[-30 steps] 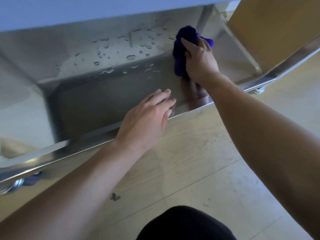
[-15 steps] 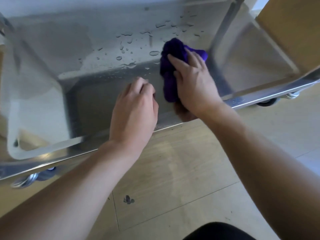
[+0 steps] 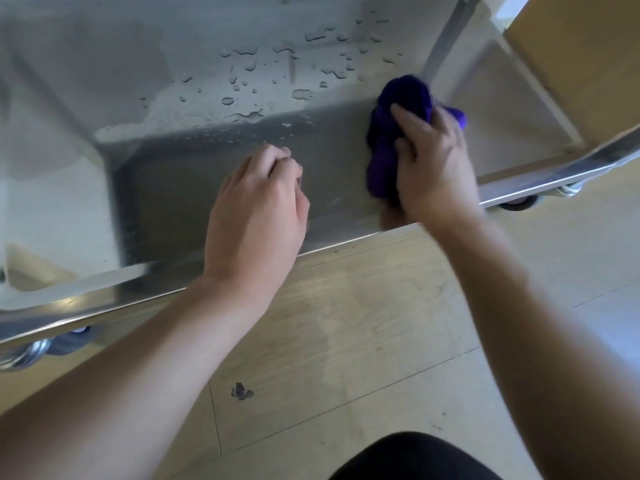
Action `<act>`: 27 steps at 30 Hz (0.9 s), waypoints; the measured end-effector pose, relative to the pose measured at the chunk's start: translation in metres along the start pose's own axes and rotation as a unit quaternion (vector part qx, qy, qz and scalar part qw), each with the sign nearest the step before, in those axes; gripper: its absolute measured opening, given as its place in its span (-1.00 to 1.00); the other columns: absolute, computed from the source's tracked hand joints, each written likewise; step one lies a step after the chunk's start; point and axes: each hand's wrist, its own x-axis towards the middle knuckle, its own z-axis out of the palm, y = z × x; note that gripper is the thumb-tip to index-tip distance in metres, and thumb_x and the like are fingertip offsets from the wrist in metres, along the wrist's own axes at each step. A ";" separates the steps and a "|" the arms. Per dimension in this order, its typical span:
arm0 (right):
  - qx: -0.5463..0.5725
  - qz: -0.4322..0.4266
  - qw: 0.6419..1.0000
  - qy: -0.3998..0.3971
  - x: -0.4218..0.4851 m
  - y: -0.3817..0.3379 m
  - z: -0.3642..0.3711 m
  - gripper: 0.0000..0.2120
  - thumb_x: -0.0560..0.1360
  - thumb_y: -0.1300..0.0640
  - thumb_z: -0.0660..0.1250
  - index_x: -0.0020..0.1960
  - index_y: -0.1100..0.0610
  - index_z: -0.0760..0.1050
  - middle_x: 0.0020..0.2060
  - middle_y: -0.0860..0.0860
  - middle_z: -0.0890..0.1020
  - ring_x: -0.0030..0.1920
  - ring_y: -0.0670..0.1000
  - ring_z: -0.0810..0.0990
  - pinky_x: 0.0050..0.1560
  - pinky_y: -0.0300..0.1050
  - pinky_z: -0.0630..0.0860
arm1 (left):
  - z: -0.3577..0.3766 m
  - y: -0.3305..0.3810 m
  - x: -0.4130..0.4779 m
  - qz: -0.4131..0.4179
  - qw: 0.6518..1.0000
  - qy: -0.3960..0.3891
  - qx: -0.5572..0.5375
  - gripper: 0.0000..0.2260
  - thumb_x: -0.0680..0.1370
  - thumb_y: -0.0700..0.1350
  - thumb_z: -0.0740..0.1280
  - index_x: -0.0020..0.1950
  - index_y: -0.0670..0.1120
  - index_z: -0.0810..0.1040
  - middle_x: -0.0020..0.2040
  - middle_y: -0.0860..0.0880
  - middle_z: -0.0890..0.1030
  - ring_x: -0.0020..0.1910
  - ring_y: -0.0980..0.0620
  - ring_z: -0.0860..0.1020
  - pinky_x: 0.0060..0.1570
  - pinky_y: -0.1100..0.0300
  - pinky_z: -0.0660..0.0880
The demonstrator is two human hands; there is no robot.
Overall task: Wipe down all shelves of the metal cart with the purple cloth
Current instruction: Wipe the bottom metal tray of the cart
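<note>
The bottom shelf of the metal cart (image 3: 180, 188) fills the upper half of the view, with water drops (image 3: 301, 94) scattered over its far part. My right hand (image 3: 433, 168) grips the bunched purple cloth (image 3: 384, 154) and presses it on the shelf's right side, close to the front rim. My left hand (image 3: 256, 216) hovers over the middle of the shelf near the front rim, fingers curled under and holding nothing.
An upright cart post (image 3: 446, 39) rises just behind the cloth. Castor wheels show at the left (image 3: 31, 351) and right (image 3: 519, 204) corners. A wooden panel (image 3: 581, 50) stands at the far right. Pale wood floor (image 3: 346, 341) lies below, my dark-clad knee (image 3: 415, 459) at the bottom edge.
My left hand's fingers went from flat on the rim to curled. My right hand with the cloth has slid towards the front rim. The view has shifted closer.
</note>
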 end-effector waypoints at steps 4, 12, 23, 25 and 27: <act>0.051 -0.084 0.995 -0.022 -0.043 -0.050 0.020 -0.49 0.53 0.06 -0.02 0.39 0.10 0.45 0.42 0.23 0.37 0.44 0.29 0.29 0.47 0.10 0.24 | -0.003 0.001 0.000 -0.007 1.000 -0.003 -0.007 -0.84 0.54 -0.26 0.28 0.07 -0.23 0.59 0.12 -0.13 0.58 0.05 -0.13 0.57 0.04 -0.01 0.53; 0.007 -0.019 0.999 -0.027 0.005 -0.034 0.012 -0.57 0.63 0.18 0.10 0.47 -0.03 0.32 0.49 0.10 0.29 0.51 0.14 0.17 0.44 0.04 0.21 | -0.029 -0.024 0.006 -0.013 0.999 -0.015 -0.031 -0.82 0.57 -0.22 0.25 0.09 -0.15 0.62 0.22 -0.01 0.56 0.03 -0.02 0.60 0.05 0.17 0.52; 0.045 -0.129 0.989 -0.055 -0.010 -0.114 0.058 -0.54 0.58 0.22 0.16 0.46 -0.02 0.37 0.50 0.12 0.28 0.50 0.16 0.19 0.46 0.08 0.22 | -0.034 -0.051 0.000 -0.067 0.997 0.028 0.007 -0.83 0.51 -0.26 0.25 0.05 -0.21 0.56 0.11 -0.09 0.56 0.05 -0.10 0.54 -0.02 0.06 0.48; 0.043 -0.110 0.992 -0.038 -0.001 -0.092 0.051 -0.55 0.58 0.21 0.16 0.44 -0.05 0.38 0.49 0.11 0.31 0.49 0.14 0.22 0.46 0.06 0.23 | -0.033 -0.051 -0.001 -0.068 0.997 0.039 -0.004 -0.86 0.52 -0.24 0.25 0.01 -0.19 0.58 0.12 -0.06 0.57 0.06 -0.06 0.55 -0.03 0.07 0.51; 0.036 -0.060 0.997 -0.020 0.012 -0.066 0.041 -0.55 0.59 0.19 0.13 0.45 -0.06 0.37 0.47 0.13 0.31 0.48 0.17 0.22 0.45 0.05 0.23 | -0.032 -0.051 -0.002 -0.071 0.996 0.045 -0.021 -0.87 0.53 -0.24 0.24 -0.02 -0.18 0.58 0.14 -0.05 0.57 0.07 -0.03 0.55 -0.01 0.05 0.52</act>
